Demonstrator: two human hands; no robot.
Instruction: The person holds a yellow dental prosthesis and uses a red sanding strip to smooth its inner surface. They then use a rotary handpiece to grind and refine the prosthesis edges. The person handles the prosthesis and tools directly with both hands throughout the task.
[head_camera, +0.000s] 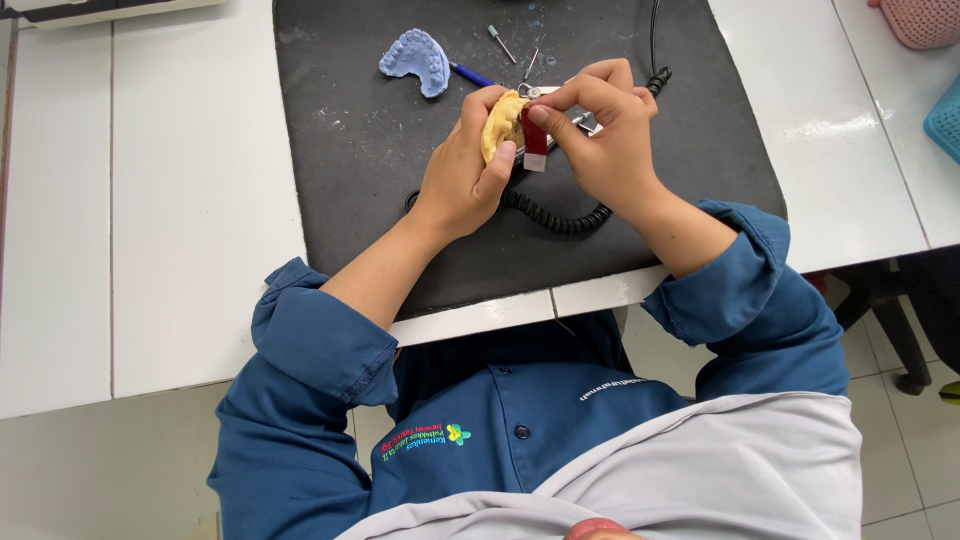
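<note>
**A:** We see a person in a blue work shirt seated at a white table (180, 200), both bare hands raised over a dark mat (380, 170). The left hand (462, 180) is closed around a yellow dental cast (500, 122), held just above the middle of the mat.

**B:** And the right hand (605, 135) pinches a small red strip (534, 140) between thumb and forefinger, pressed against the cast's near face. Both grips are shut on what they hold; neither hand is free.

**A:** We judge the step to be fitting or marking: the strip laid against the tooth row of the cast. Whether it sits between teeth or only on the surface, we cannot tell.

**B:** On the mat's far side lies a blue dental cast (416, 60), with a blue-handled tool (470, 74) just beside it and a small burr (500, 43) a little to the right. Metal instruments lie partly hidden behind the hands.

**A:** A black coiled cord (555, 218) curls across the mat beneath the wrists.

**B:** The next move, in our judgement, calls for a steady left hand and fine fingertip pressure from the right, keeping the strip flat against the cast.
</note>
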